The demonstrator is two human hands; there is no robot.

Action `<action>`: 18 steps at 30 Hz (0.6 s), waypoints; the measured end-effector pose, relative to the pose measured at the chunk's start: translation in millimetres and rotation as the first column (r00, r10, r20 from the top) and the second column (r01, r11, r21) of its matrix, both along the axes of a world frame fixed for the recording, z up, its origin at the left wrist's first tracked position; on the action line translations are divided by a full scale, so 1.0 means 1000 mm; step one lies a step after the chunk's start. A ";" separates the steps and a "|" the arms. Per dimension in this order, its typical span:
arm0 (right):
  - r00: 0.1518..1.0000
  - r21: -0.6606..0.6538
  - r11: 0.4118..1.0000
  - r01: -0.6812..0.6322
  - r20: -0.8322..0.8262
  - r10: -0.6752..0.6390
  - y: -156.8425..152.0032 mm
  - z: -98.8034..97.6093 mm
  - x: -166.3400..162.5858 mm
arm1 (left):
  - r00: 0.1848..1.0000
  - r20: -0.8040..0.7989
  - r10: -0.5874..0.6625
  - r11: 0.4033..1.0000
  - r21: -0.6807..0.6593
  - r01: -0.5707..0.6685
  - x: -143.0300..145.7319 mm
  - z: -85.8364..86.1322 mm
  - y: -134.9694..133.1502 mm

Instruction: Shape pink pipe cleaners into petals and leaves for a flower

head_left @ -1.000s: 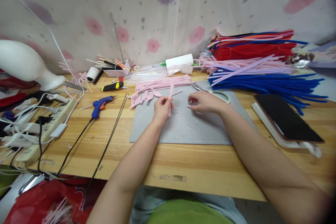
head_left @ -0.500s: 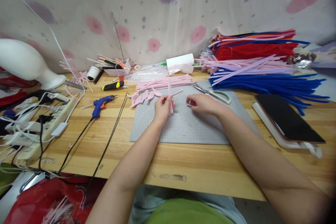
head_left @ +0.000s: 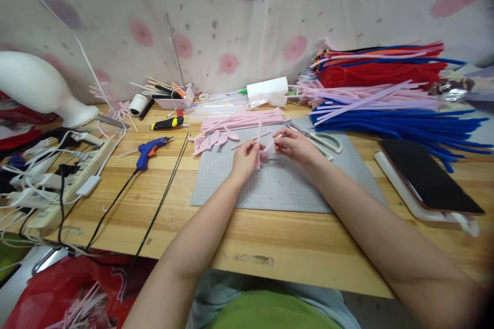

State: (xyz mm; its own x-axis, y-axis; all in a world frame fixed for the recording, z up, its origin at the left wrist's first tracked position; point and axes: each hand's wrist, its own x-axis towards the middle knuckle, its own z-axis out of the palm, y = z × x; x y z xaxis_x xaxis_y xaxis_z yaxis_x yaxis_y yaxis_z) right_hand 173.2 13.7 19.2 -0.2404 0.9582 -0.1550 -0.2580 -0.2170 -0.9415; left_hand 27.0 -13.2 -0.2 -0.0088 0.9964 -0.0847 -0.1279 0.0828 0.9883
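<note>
Head view: a blue hot-glue gun (head_left: 145, 153) rests on the left, perhaps parked clear of the work. Pink leaf-shaped loops (head_left: 223, 139) lie by the far left corner of the cutting mat (head_left: 289, 195). Over it, the left hand (head_left: 246, 159) pinches an upright pink pipe cleaner (head_left: 260, 136), seemingly steadying it. Just beside, the right hand (head_left: 296, 145) has fingertips together on a pink strip (head_left: 270, 144); any join cannot be told. Scissors (head_left: 311, 135) lie behind, probably within reach.

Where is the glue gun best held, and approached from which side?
Probably by its blue handle, coming from the table's near edge: the glue gun lies with that handle toward that edge and the nozzle pointing right, out of the way. The black cord leaves the handle's lower end, so hold just above it.
</note>
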 end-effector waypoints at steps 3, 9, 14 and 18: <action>0.998 0.070 0.996 -0.059 -0.007 0.059 -0.003 0.002 -0.004 | 0.998 0.024 -0.054 0.998 -0.031 0.055 0.003 0.002 -0.002; 0.990 0.106 0.985 -0.137 0.040 0.134 -0.005 0.006 -0.005 | 0.984 0.095 -0.153 0.986 -0.055 0.158 0.002 0.005 -0.004; 0.998 0.152 0.988 0.031 0.045 -0.039 0.002 0.009 0.003 | 0.984 0.134 -0.119 0.991 -0.044 0.126 0.000 0.004 -0.003; 0.983 0.259 0.949 0.180 -0.016 -0.182 0.007 0.008 0.004 | 0.988 0.069 -0.139 0.990 0.015 0.138 0.003 0.000 -0.003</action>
State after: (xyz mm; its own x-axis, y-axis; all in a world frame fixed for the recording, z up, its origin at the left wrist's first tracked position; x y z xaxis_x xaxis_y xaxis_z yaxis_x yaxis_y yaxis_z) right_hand 177.0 21.0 27.2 -0.0591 0.9930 0.1024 -0.2625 0.0835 -0.9613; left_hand 29.9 -16.0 -0.2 0.1350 0.9884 -0.0697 -0.1843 0.0941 0.9783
